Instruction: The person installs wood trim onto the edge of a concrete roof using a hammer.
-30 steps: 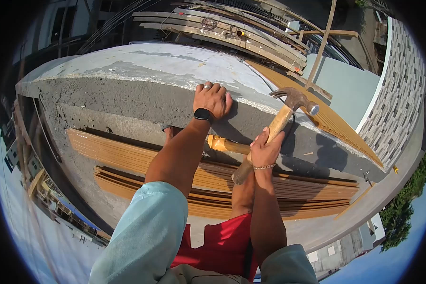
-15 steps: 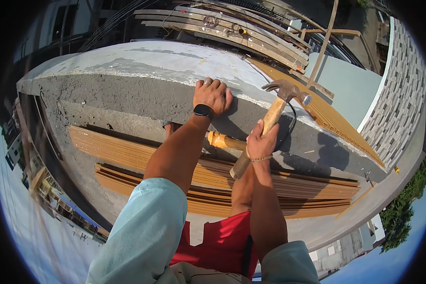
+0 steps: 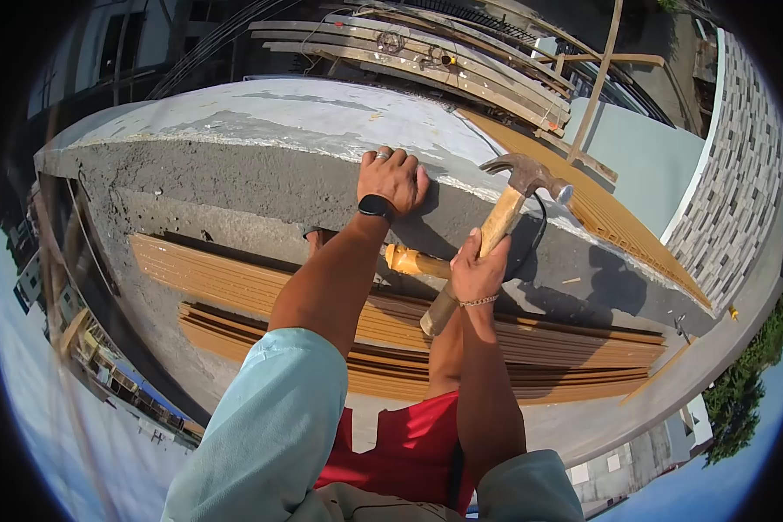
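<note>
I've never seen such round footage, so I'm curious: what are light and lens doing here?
Head view: the wall looks bowed, the corners black; head view: sunlight casts a dark shadow on the wall, right of the hammer, whose striking face glints; head view: right hand and left hand look sharp, the lower-left edge hazy.

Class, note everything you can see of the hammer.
The claw hammer has a brownish, metallic head, its claw towards the picture's left and its brighter striking face towards the right. The worn handle looks wooden, pale above and darker at the butt. It slants head-up in the picture, gripped partway along by the right hand.
</note>
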{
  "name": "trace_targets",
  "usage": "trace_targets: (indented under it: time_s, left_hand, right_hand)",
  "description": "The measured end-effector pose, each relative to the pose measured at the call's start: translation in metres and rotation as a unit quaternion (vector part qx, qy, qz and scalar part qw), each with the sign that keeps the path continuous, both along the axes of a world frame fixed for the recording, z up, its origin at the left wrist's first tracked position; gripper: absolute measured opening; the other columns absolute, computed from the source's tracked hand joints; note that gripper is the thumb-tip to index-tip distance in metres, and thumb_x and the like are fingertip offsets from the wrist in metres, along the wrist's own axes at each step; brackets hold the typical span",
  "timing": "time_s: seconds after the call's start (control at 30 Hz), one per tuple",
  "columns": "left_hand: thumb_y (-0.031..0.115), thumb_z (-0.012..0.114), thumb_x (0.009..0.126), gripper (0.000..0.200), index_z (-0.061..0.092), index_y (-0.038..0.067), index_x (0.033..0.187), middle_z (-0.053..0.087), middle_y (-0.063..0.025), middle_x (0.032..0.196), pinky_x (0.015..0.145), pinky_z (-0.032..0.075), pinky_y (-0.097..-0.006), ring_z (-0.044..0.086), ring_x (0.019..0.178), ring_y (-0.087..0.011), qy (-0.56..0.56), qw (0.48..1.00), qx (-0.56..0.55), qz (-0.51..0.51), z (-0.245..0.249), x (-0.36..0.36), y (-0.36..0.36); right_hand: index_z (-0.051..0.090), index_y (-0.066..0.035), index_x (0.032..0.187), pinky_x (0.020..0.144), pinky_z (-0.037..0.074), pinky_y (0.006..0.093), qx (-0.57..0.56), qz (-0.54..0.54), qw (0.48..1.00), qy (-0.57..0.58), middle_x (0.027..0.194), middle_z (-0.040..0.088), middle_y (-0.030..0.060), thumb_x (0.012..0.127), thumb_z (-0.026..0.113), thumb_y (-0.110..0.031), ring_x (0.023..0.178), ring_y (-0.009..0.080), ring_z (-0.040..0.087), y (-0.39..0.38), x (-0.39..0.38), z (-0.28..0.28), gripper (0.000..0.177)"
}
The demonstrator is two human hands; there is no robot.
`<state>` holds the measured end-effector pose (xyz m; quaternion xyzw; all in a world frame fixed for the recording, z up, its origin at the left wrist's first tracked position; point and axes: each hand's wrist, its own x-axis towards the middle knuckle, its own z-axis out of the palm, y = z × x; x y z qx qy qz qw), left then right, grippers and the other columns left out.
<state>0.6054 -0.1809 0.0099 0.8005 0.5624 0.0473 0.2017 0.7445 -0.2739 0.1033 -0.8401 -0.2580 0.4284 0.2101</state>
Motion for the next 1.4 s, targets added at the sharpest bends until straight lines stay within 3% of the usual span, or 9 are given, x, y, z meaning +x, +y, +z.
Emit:
trace_targets:
  time_s: [0.1, 0.23, 0.3, 0.43, 0.57, 0.87, 1.0, 1.1, 1.4]
  left_hand:
    - [0.024, 0.054, 0.080, 0.016, 0.061, 0.010, 0.075, 0.060, -0.0061, 0.079, 0.077, 0.038, -0.0416, 0.057, 0.082, -0.0266, 0.011, 0.999, 0.042, -0.008, -0.001, 0.002, 0.001]
    - [0.024, 0.055, 0.080, 0.016, 0.062, 0.010, 0.076, 0.060, -0.0066, 0.080, 0.078, 0.039, -0.0421, 0.057, 0.086, -0.0267, 0.007, 1.000, -0.007, -0.004, 0.001, -0.001, 0.000]
    - [0.024, 0.055, 0.080, 0.016, 0.062, 0.010, 0.076, 0.061, -0.0066, 0.081, 0.078, 0.039, -0.0418, 0.057, 0.086, -0.0267, 0.001, 1.000, -0.001, -0.003, 0.001, 0.002, 0.000]
    - [0.024, 0.054, 0.081, 0.017, 0.063, 0.010, 0.077, 0.061, -0.0063, 0.081, 0.076, 0.038, -0.0412, 0.057, 0.084, -0.0268, 0.001, 1.000, 0.010, -0.003, 0.000, -0.002, 0.000]
    - [0.026, 0.055, 0.080, 0.018, 0.064, 0.011, 0.080, 0.061, -0.0065, 0.083, 0.079, 0.038, -0.0412, 0.057, 0.086, -0.0267, 0.005, 1.000, -0.004, -0.008, -0.002, 0.003, -0.003]
    - [0.025, 0.054, 0.081, 0.017, 0.062, 0.011, 0.077, 0.059, -0.0068, 0.079, 0.077, 0.038, -0.0411, 0.056, 0.083, -0.0275, -0.005, 1.000, 0.020, -0.011, -0.002, 0.003, 0.003]
    - [0.025, 0.052, 0.084, 0.018, 0.063, 0.011, 0.084, 0.061, -0.0070, 0.082, 0.079, 0.037, -0.0402, 0.057, 0.086, -0.0269, 0.028, 0.999, -0.012, -0.014, 0.004, -0.001, -0.001]
    - [0.024, 0.051, 0.086, 0.022, 0.062, 0.010, 0.099, 0.063, -0.0080, 0.088, 0.081, 0.037, -0.0404, 0.057, 0.090, -0.0270, 0.024, 1.000, -0.010, -0.016, 0.003, 0.002, 0.000]
    - [0.020, 0.050, 0.087, 0.038, 0.052, 0.009, 0.123, 0.065, -0.0115, 0.098, 0.086, 0.037, -0.0420, 0.057, 0.097, -0.0288, 0.034, 0.994, -0.100, 0.022, 0.003, 0.001, 0.004]
  right_hand:
    - [0.042, 0.001, 0.092, 0.050, 0.047, 0.0380, -0.009, 0.137, 0.982, -0.131, 0.064, 0.056, 0.0159, 0.089, 0.059, -0.017, 0.054, 0.0292, 0.061, -0.012, 0.005, -0.019, 0.025]
    - [0.043, 0.001, 0.092, 0.058, 0.047, 0.0457, -0.002, -0.064, 0.997, 0.035, 0.070, 0.058, 0.0239, 0.089, 0.059, -0.023, 0.068, 0.0438, 0.061, -0.010, -0.002, -0.009, 0.029]
    - [0.044, 0.002, 0.090, 0.056, 0.046, 0.0433, -0.042, 0.123, 0.987, -0.091, 0.067, 0.057, 0.0216, 0.089, 0.059, -0.021, 0.064, 0.0387, 0.062, -0.010, -0.001, -0.013, 0.027]
    - [0.044, 0.002, 0.091, 0.057, 0.046, 0.0465, -0.005, -0.074, 0.995, 0.061, 0.070, 0.057, 0.0245, 0.089, 0.059, -0.024, 0.067, 0.0449, 0.059, 0.005, -0.002, -0.006, 0.030]
    - [0.043, 0.001, 0.091, 0.053, 0.046, 0.0412, -0.042, 0.112, 0.990, -0.071, 0.066, 0.057, 0.0199, 0.089, 0.059, -0.020, 0.061, 0.0368, 0.062, -0.011, 0.006, -0.025, 0.026]
    - [0.040, -0.002, 0.089, 0.038, 0.040, 0.0250, -0.027, 0.058, 0.996, 0.060, 0.060, 0.048, 0.0037, 0.094, 0.053, -0.015, 0.043, 0.0112, 0.048, 0.004, 0.003, -0.035, 0.019]
    - [0.044, -0.003, 0.090, 0.039, 0.042, 0.0273, 0.127, 0.108, 0.975, -0.144, 0.065, 0.054, 0.0077, 0.094, 0.053, -0.017, 0.048, 0.0098, 0.053, -0.005, -0.014, -0.011, 0.018]
    - [0.044, -0.001, 0.090, 0.049, 0.046, 0.0380, -0.095, 0.001, 0.988, 0.121, 0.068, 0.057, 0.0158, 0.091, 0.057, -0.022, 0.055, 0.0274, 0.060, 0.010, 0.001, -0.015, 0.025]
    - [0.044, 0.002, 0.092, 0.058, 0.047, 0.0430, 0.003, 0.023, 1.000, -0.013, 0.072, 0.059, 0.0243, 0.089, 0.058, -0.022, 0.069, 0.0399, 0.062, 0.007, -0.003, -0.021, 0.028]
